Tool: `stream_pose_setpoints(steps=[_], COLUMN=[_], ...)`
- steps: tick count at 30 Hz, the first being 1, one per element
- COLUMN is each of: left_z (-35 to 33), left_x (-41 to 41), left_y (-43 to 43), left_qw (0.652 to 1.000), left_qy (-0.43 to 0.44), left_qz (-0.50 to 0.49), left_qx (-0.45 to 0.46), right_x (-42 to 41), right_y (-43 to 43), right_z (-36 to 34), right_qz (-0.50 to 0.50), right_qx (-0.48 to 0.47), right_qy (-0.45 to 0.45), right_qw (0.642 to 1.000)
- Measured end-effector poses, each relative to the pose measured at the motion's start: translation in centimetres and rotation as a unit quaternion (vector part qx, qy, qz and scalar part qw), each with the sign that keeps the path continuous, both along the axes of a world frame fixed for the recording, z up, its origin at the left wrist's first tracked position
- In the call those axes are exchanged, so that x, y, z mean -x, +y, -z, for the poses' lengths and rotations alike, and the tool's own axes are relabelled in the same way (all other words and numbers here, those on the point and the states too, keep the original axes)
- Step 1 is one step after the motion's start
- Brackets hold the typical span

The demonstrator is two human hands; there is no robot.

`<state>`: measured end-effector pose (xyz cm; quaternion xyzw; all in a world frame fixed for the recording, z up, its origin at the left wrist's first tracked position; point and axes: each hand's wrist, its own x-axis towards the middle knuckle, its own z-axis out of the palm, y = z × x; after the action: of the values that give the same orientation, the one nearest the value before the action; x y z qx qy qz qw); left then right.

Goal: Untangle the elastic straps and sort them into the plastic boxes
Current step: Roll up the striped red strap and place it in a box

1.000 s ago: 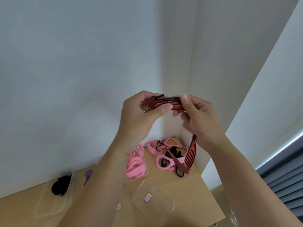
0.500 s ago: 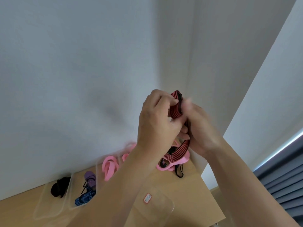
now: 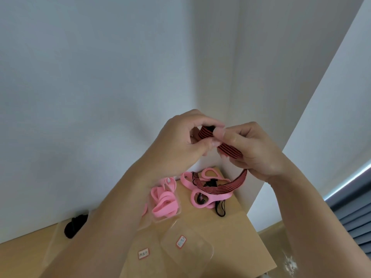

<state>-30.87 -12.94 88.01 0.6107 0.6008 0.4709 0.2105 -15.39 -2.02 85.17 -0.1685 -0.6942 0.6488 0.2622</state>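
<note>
Head view shows both hands raised at frame centre, above the table. The left hand (image 3: 176, 143) pinches one folded end of a red-and-black striped strap (image 3: 228, 150) between thumb and fingers, and the right hand (image 3: 257, 151) is closed on the same strap just beside it. From the right hand the strap trails down to a tangled pile (image 3: 206, 191) of pink loops and thin black cord in the far right corner of the wooden table (image 3: 236, 233). Whether the lower end is still caught in that pile cannot be told. Progress, as judged: partly done. A clear plastic box (image 3: 172, 215) at centre already holds several pink straps, and a box at lower left, largely hidden by the left forearm, holds a black bundle (image 3: 75, 227). A clear box (image 3: 188, 247) with a red-bordered label at lower centre looks empty, and a second label (image 3: 143, 253) shows beside it. Remaining: free the striped strap, separate the pink and black pieces in the pile, and box each. Clearance: the pile sits tight against the two walls meeting at the corner, so room to pull lies toward the camera and upward. The table's right edge drops off near the pile and the black cord lies near it; a sharp tug could drag pieces over.
</note>
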Motion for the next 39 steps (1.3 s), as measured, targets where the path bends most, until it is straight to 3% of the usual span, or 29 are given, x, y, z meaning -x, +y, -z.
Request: stream_pose_setpoints(steps=[6, 9, 12, 17, 21, 23, 25, 27, 29, 30, 32, 34, 39], left_z=[0.9, 1.9, 3.1, 4.8, 5.5, 5.6, 5.4, 4.7, 3.7, 3.2, 2.4, 2.0, 2.5], left_x=[-2.5, -3.6, -3.7, -2.2, -1.3, -0.9, -1.0, -1.6, -2.0, -1.7, -1.0, -0.6, -0.7], left_y=[1.4, 2.6, 3.3, 3.1, 2.8, 2.2, 1.5, 1.0, 1.0, 1.2, 1.2, 1.0, 1.6], left_qw=[0.973, 0.954, 0.94, 0.897, 0.867, 0.878, 0.913, 0.958, 0.974, 0.976, 0.983, 0.986, 0.984], left_qy=[-0.124, -0.12, -0.01, 0.194, 0.316, 0.332, 0.282, 0.129, -0.027, -0.065, -0.096, -0.113, -0.084], left_qz=[-0.151, -0.211, -0.238, -0.208, -0.175, -0.136, -0.093, -0.11, -0.176, -0.191, -0.159, -0.118, -0.151], left_qx=[-0.119, -0.176, -0.245, -0.337, -0.342, -0.316, -0.28, -0.233, -0.143, -0.087, -0.007, 0.017, -0.042], right_x=[1.1, 2.4, 3.1, 2.5, 2.5, 2.6, 2.6, 2.6, 2.7, 2.7, 2.6, 2.4, 2.3], right_y=[-1.5, -2.4, -3.0, -2.2, -2.1, -2.0, -1.9, -1.9, -2.2, -2.3, -2.6, -2.6, -2.7], right_z=[0.5, 0.7, 0.6, -0.6, -0.9, -0.7, -0.6, -0.5, -0.4, -0.3, -0.3, -0.2, -0.5], right_qz=[0.032, 0.087, 0.14, 0.114, 0.118, 0.138, 0.145, 0.139, 0.136, 0.135, 0.126, 0.108, 0.111], right_qx=[0.051, 0.141, 0.224, 0.324, 0.334, 0.341, 0.331, 0.302, 0.26, 0.242, 0.226, 0.225, 0.269], right_qy=[0.107, 0.103, 0.064, 0.001, -0.008, 0.004, 0.02, 0.036, 0.048, 0.053, 0.064, 0.071, 0.051], right_qw=[0.992, 0.981, 0.962, 0.939, 0.935, 0.93, 0.932, 0.943, 0.955, 0.959, 0.964, 0.966, 0.955])
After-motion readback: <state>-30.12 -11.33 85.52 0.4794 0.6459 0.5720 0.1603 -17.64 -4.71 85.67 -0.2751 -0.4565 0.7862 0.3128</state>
